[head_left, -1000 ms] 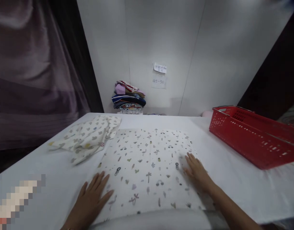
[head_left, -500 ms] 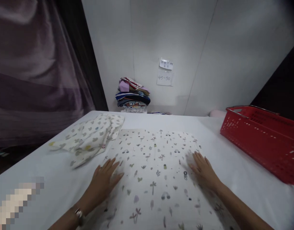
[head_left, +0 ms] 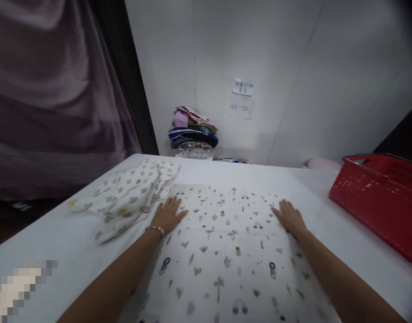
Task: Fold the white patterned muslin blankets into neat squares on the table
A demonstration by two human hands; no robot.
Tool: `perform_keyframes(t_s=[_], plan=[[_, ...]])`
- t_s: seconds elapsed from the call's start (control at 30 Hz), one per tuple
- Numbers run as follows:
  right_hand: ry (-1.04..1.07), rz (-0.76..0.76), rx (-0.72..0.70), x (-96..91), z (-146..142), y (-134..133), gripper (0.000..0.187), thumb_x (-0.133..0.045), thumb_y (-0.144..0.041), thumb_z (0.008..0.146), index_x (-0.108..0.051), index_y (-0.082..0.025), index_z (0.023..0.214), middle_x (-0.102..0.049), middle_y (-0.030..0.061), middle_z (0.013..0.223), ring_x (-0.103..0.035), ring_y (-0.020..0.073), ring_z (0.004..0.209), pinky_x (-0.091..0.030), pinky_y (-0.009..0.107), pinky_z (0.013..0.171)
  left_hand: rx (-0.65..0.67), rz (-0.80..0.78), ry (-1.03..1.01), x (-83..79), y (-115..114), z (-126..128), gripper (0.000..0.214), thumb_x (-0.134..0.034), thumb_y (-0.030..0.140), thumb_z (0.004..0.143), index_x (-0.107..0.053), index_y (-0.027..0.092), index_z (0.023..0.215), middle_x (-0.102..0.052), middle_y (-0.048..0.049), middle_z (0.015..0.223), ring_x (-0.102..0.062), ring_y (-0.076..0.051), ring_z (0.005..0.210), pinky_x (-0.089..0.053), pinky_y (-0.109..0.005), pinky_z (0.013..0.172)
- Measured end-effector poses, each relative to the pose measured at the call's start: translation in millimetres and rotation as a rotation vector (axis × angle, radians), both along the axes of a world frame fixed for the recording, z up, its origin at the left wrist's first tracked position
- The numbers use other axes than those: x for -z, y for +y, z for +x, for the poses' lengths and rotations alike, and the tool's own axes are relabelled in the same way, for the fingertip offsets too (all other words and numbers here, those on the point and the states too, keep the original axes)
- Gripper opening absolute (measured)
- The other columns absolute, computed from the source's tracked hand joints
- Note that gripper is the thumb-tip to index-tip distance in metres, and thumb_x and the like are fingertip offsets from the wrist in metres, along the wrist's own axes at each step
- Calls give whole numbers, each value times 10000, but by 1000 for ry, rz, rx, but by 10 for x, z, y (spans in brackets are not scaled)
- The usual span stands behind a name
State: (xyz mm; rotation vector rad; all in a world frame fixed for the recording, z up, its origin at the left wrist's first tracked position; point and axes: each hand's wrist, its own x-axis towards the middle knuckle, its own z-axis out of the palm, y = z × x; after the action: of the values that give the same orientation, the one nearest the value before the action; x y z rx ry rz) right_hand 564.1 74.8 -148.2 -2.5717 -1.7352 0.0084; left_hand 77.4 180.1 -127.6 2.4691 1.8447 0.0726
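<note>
A white cloth printed with palm trees, rainbows and cacti lies spread out in front of me. On its far left edge rests my left hand, palm down with fingers spread, a bracelet at the wrist. My right hand lies open and flat on the far right edge. Between the two hands the fabric looks mostly smooth. A crumpled second white cloth with a grey and yellow print sits just left of my left hand, apart from it.
A red plastic basket with a metal handle stands on the white table at the right. Folded fabrics are stacked beyond the far edge, near paper notes on the wall. A purple curtain hangs at left.
Both hands have slid away from me along the cloth's sides, toward its far corners, and stay open and flat. The view has shifted slightly left.
</note>
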Motion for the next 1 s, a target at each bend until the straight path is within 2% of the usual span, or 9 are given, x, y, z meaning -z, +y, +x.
perform_keyframes(t_s=[0.13, 0.27, 0.4, 0.53, 0.6, 0.67, 0.8, 0.93, 1.0], plan=[[-53, 12, -16, 14, -84, 69, 656, -201, -531, 870, -319, -115, 1363, -235, 119, 1452, -160, 279, 1338, -217, 530, 1025, -31, -47, -25, -83, 48, 99, 670, -237, 598, 845, -326, 187, 1368, -225, -84, 1467, -162, -250, 1355, -146, -483, 1072], [-66, 42, -94, -37, -234, 336, 674, -162, -526, 880, -283, -92, 1382, -169, 110, 1474, -97, 255, 1355, -163, 478, 1070, 6, -18, -50, -193, 337, 266, 745, -205, 648, 825, -286, 164, 1385, -186, -85, 1479, -123, -237, 1363, -106, -442, 1092], [-3, -60, -115, -2, -206, 538, 685, -171, -549, 876, -268, -106, 1390, -189, 91, 1471, -130, 239, 1352, -148, 461, 1083, 12, -50, -20, -99, 649, 262, 755, -201, 644, 825, -250, 156, 1399, -159, -78, 1486, -103, -237, 1367, -98, -444, 1092], [1, -63, -124, 67, -80, 552, 680, -158, -559, 879, -238, -132, 1402, -169, 65, 1478, -126, 218, 1354, -139, 459, 1086, 21, -26, -14, 75, 761, 143, 731, -181, 629, 835, -250, 166, 1397, -181, -74, 1482, -109, -224, 1365, -89, -456, 1089], [-1, -60, -128, 51, -59, 559, 678, -154, -558, 881, -240, -131, 1401, -168, 69, 1478, -124, 220, 1355, -143, 459, 1085, 39, -27, -24, 69, 776, 131, 712, -198, 618, 840, -263, 171, 1390, -188, -78, 1480, -116, -224, 1364, -93, -455, 1087], [12, -83, -120, -15, -78, 568, 664, -148, -541, 888, -252, -126, 1396, -182, 84, 1473, -139, 230, 1352, -162, 462, 1079, 33, -56, -42, -17, 771, 152, 681, -215, 590, 851, -278, 169, 1381, -203, -89, 1475, -135, -227, 1360, -111, -450, 1083], [10, -44, -145, -176, -211, 351, 632, -131, -506, 902, -269, -126, 1387, -187, 116, 1468, -133, 257, 1351, -183, 485, 1063, 31, -88, -87, -233, 533, 127, 672, -188, 560, 870, -232, 147, 1398, -163, -106, 1483, -114, -220, 1366, -126, -417, 1085], [-57, 63, -268, -113, -323, -354, 622, -161, -512, 900, -211, -162, 1412, -177, 76, 1476, -100, 228, 1359, -155, 460, 1080, 200, -55, -87, -203, -168, -139, 710, -228, 606, 846, -227, 171, 1407, -135, -79, 1490, -78, -221, 1371, -77, -411, 1101], [-75, 55, -246, -10, -307, -712, 654, -173, -544, 887, -219, -156, 1411, -199, 79, 1470, -117, 236, 1356, -159, 477, 1076, 243, -57, -62, -116, -530, -302, 723, -266, 622, 832, -236, 184, 1406, -151, -71, 1487, -95, -227, 1369, -76, -413, 1102]])
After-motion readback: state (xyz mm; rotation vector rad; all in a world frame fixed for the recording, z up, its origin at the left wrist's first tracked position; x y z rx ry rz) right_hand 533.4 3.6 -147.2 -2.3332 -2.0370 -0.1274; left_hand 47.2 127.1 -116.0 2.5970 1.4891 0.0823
